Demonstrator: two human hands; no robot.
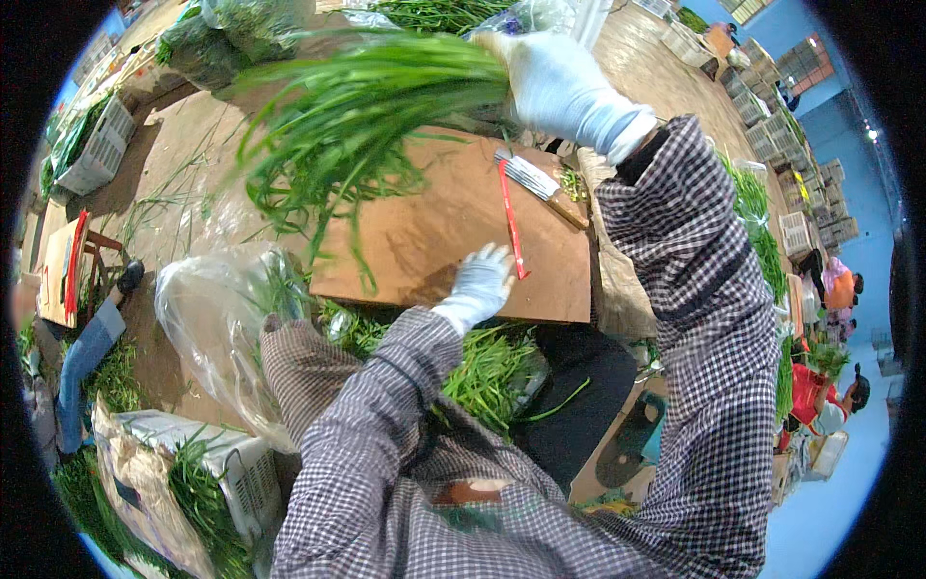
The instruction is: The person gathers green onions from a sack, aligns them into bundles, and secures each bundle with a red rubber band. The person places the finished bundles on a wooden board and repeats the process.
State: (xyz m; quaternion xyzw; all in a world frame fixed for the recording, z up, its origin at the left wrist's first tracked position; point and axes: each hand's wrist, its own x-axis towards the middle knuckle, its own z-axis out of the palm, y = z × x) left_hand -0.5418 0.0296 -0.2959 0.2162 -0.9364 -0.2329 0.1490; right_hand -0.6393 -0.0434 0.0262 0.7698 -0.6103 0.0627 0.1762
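Observation:
My gloved right hand [535, 87] is raised past the far side of a wooden board [448, 217], closed around a bunch of long green leaves [376, 94], perhaps garlic chives. The leaves fan out to the left, blurred, their tips hanging over the board. Low on the board's near edge is my gloved left hand [479, 282], fingers spread and nothing in it. A red strip [511, 224] lies just right of its fingertips. Beyond that rests a knife with a wooden handle [568, 210], its blade partly under pale strips. Cut green leaves [495, 369] are heaped in my lap.
A clear plastic bag [217, 326] stands left of the board. White crates of greens [246, 478] [98, 148] sit at the left. Full bags [246, 36] lie at the far side. Another person's leg [90, 369] shows at left; people [814, 398] work at right.

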